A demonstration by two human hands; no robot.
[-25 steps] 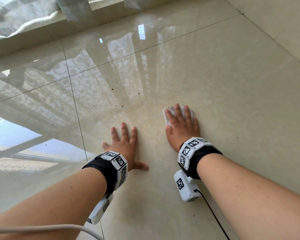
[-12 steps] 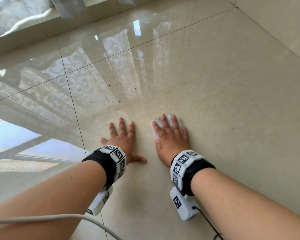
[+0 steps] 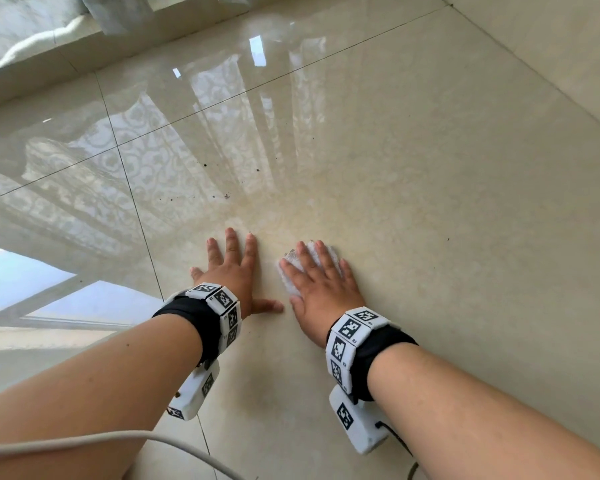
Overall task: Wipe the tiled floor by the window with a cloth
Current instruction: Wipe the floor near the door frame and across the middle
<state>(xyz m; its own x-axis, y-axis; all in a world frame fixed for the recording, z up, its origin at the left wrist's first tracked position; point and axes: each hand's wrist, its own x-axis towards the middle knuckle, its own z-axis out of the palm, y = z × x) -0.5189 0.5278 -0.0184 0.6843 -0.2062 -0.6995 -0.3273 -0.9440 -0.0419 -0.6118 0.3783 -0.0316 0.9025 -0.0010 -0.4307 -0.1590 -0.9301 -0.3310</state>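
Nearest you, a grey cable point(image 3: 118, 439) trails over the tiled floor point(image 3: 447, 209) under your left forearm, and the tracker boxes point(image 3: 359, 427) hanging below both wrists sit close to the tiles. A low sweep could drag either across the gloss and leave marks.

Your left hand point(image 3: 234, 275) lies flat with its fingers spread, holding nothing and bracing on the tile. On a surface this shiny it may slide if you lean hard on it.

Just beside it, your right hand point(image 3: 321, 285) presses a small white cloth point(image 3: 285, 285) onto the floor with straight, slightly splayed fingers. Most of the cloth is hidden under the palm, so it could bunch or slip out, and bare skin would then streak the tile.

Beyond your fingertips lie a yellowish smear point(image 3: 291, 216) and dark specks point(image 3: 227, 196). Grit trapped under the cloth might scratch the tile. Farther off, the curtain point(image 3: 111, 15) hangs by the window ledge point(image 3: 32, 77), where a long stroke could snag it.
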